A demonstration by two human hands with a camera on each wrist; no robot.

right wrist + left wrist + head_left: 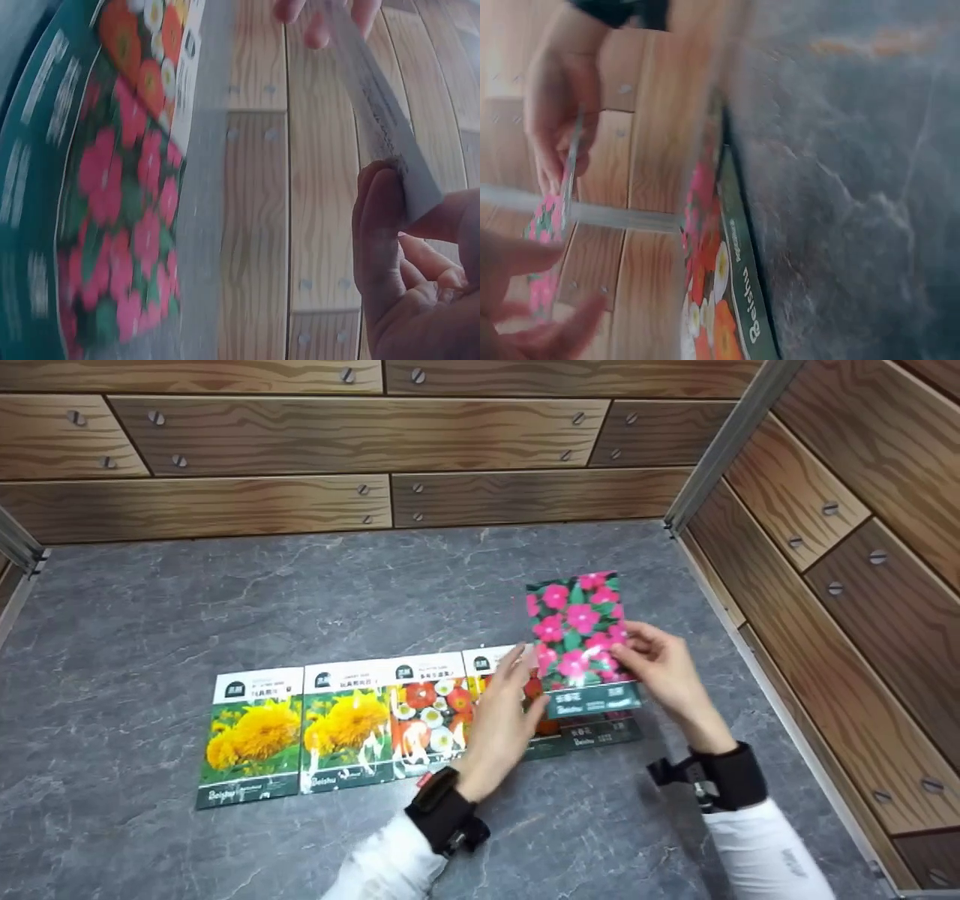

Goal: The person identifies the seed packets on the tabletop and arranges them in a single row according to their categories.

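Note:
Pink-flowered seed packet [576, 634] is raised above the table, its picture side up toward the head camera. My right hand [667, 675] pinches its right edge between thumb and fingers; in the right wrist view the packet's pale back [390, 142] shows. My left hand [502, 727] is at the packet's left edge, fingers and thumb apart on either side of it. Below lies a row of seed packets: two with yellow flowers [255, 739], then two with orange and white flowers [431, 712]. Another pink-flowered packet [124, 232] ends the row, mostly hidden in the head view.
The packets lie on a grey marbled tabletop [187, 607]. Wood-patterned panels [360, 435] stand along the back, and more panels [825, 547] rise at the right, joined by a metal corner strip [720, 450].

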